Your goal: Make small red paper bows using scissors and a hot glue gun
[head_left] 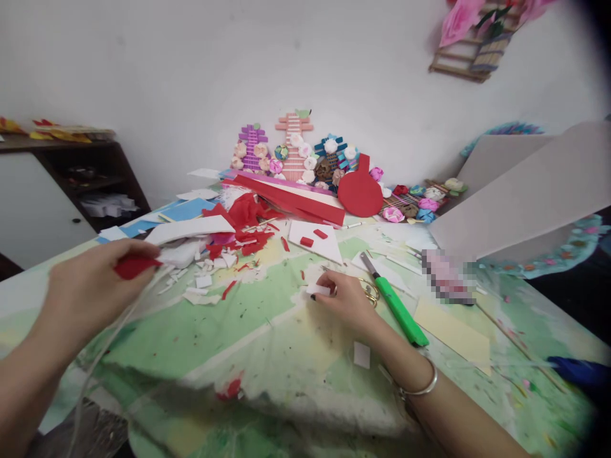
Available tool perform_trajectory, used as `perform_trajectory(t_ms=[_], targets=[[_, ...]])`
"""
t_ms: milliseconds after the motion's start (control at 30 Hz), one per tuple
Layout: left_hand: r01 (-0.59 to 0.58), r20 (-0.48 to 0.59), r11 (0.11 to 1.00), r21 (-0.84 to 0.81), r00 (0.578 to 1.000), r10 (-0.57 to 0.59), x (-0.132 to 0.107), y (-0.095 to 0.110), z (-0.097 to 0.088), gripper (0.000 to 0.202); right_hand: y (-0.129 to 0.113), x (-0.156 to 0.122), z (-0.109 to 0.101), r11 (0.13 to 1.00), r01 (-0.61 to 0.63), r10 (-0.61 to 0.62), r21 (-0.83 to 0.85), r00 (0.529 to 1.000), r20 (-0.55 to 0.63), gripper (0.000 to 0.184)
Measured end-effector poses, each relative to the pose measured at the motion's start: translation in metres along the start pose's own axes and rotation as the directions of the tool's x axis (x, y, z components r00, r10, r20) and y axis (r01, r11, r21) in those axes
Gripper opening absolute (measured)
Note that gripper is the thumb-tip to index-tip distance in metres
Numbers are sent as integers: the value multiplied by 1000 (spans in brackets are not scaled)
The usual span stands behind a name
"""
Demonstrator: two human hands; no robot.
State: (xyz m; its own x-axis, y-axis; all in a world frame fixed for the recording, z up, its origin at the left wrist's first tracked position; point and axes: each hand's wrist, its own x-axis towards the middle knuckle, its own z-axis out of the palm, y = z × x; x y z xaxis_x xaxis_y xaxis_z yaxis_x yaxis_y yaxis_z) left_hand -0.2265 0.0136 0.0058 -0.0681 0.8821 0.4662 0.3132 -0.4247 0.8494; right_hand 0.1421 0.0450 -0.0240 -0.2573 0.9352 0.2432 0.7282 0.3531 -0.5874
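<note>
White card (361, 355), cut as a small square, lies on the tablecloth (205, 343), nearer the body than the right fingers. The right hand (351, 299) pinches a small white piece (319, 290) between thumb and fingertips; whether it touches the tablecloth cannot be told. The left hand (90, 280) grips a red piece (136, 267), partly hidden by its fingers. A green cutter (400, 310) lies to the right of the right fingers, apart from them. Beyond the right fingertips rests a white board (329, 249) bearing two red blocks (307, 242); a red paddle shape (360, 191) is farther beyond.
</note>
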Motion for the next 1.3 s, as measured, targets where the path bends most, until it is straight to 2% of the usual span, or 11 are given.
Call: perform_trajectory(t_ms=[67,100,200,267,367,467,567,700,867,1000,1300], targets=[[-93,-120,988,124,987,108,6,28,32,31,0,0,-1,1000,-14,14,3,1000,-12,14],[-122,-103,988,92,986,132,10,37,49,27,1,0,-1,1000,-20,20,8,1000,-20,18],[0,109,958,-287,993,33,27,47,98,22,0,0,-5,999,-22,25,45,998,-62,22],[144,264,865,-482,964,-13,38,45,126,26,-1,0,-7,974,14,4,225,997,-81,24],[332,497,755,-566,868,-9,50,37,161,27,-3,-1,-10,775,38,-28,630,999,-26,37],[461,617,704,-540,786,-41,54,26,183,31,-3,-1,-10,669,-46,-7,741,998,68,40],[488,610,730,-479,783,-123,52,14,191,34,-1,0,-9,710,-111,72,695,994,85,31],[439,503,834,-334,831,-236,48,6,188,40,3,2,-9,798,-107,105,593,994,37,24],[345,472,911,-227,857,-207,46,7,187,40,9,4,-8,759,-125,142,639,990,25,17],[354,427,910,-216,872,-238,45,5,191,22,16,7,-7,733,-120,161,669,987,0,31],[375,292,846,-379,916,-275,47,3,191,30,14,7,-8,670,-162,191,724,981,43,38]])
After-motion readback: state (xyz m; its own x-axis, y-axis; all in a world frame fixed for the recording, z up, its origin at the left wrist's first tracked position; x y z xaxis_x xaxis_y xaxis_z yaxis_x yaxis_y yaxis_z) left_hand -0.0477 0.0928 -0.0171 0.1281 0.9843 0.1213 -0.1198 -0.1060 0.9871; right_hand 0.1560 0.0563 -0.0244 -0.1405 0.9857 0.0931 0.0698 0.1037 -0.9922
